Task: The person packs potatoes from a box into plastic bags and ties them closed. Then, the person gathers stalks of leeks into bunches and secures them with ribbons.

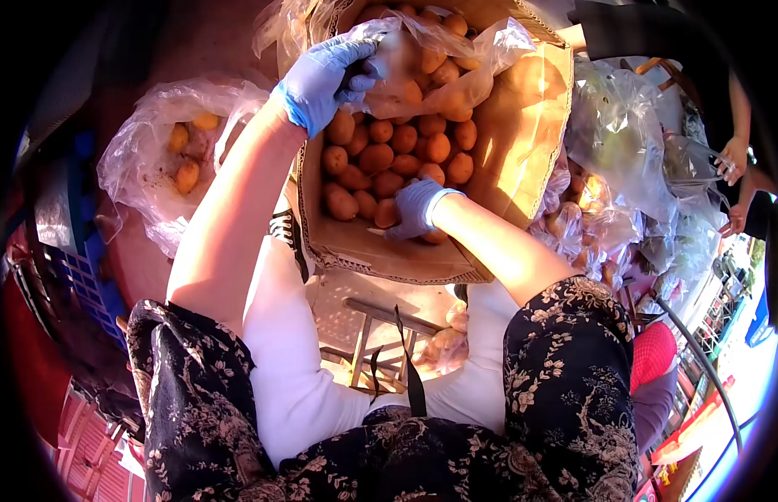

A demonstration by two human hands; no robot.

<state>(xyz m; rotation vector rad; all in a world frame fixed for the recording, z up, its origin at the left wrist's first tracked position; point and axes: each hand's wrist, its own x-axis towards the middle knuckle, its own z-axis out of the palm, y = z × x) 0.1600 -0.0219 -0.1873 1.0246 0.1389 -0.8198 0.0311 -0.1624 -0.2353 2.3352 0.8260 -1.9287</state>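
Note:
A cardboard box [514,125] in front of me holds many brown, oval fruits [375,159], potato-like in look. My left hand [326,79], in a blue glove, is closed on the edge of a clear plastic bag [473,84] at the box's upper part. Several of the same fruits show through that bag. Down among the loose fruits, my right hand [417,207], also blue-gloved, has its fingers curled against a brown oval fruit [386,214] near the box's front wall. The tips of those fingers are partly hidden.
Another clear bag [146,151] with a few fruits lies left of the box. Filled plastic bags [611,134] crowd its right side, beside another person's hand [732,159]. A blue crate [84,268] stands far left; a small stool [364,335] sits between my legs.

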